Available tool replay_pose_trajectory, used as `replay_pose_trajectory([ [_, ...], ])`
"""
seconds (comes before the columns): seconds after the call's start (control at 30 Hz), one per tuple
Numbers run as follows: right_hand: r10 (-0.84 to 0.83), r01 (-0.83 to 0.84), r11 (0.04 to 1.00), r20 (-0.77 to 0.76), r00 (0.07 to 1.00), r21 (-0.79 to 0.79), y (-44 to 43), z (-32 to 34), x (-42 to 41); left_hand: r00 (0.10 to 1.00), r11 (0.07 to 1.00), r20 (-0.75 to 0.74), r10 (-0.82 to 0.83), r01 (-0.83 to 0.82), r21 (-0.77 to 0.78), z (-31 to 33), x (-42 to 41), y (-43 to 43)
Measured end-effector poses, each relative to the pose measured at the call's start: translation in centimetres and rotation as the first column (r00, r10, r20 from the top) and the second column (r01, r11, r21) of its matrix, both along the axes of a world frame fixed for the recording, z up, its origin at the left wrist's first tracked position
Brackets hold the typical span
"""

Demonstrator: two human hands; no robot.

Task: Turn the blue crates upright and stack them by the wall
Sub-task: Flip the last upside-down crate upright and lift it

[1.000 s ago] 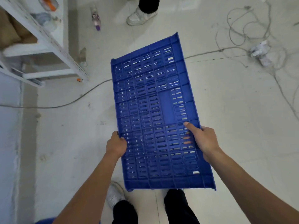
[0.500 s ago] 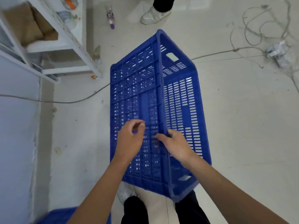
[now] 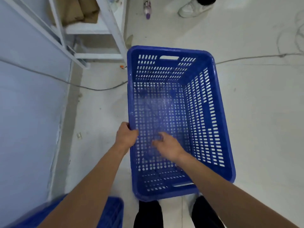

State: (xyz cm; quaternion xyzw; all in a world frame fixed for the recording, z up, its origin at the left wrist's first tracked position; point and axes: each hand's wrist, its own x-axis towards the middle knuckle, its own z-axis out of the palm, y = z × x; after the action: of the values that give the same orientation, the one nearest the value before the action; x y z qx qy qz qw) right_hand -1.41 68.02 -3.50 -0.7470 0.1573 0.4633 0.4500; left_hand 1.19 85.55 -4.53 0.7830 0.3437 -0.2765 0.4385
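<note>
One left hand point(image 3: 125, 137) grips crate point(image 3: 212, 112) rim; right hand point(image 3: 169, 145) fingers point(image 3: 162, 134) spread

No text, label, brand or number can be read anywhere.

Pale, scuffed concrete floor point(image 3: 263, 129); a thin grey cable point(image 3: 49, 77) runs across it from the left edge, with a further length point(image 3: 256, 57) leading to the right edge; a white metal shelving frame point(image 3: 98, 30) stands at upper left beside a light blue wall panel point(image 3: 24, 112); brown sacking material point(image 3: 79, 9) lies on its shelf; a small clear bottle with a purple cap point(image 3: 147, 9) lies on the floor near the top edge; a bystander's white shoe point(image 3: 192, 9) stands just right of it; a small orange fragment point(image 3: 121, 66) lies near the frame's foot.
</note>
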Motion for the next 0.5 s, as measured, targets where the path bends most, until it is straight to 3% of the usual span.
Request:
replay_pose_trajectory([
  [0.23,0.120,-0.057,0.907,0.127,0.985,-0.418,-7.5,-5.3,1.9,0.978,0.983,-0.108,0.181,-0.183,-0.006,-5.1,-1.6,4.4],
  [0.37,0.151,0.024,0.820,0.257,0.955,-0.572,-11.2,-6.4,3.9,0.975,0.987,-0.151,0.163,-0.162,0.018,-7.2,-1.6,6.4],
  [0.5,0.211,0.011,0.757,0.261,0.942,-0.654,-13.6,-6.7,5.4,0.979,0.995,-0.175,0.102,-0.098,0.031,-7.9,-1.0,7.1],
])
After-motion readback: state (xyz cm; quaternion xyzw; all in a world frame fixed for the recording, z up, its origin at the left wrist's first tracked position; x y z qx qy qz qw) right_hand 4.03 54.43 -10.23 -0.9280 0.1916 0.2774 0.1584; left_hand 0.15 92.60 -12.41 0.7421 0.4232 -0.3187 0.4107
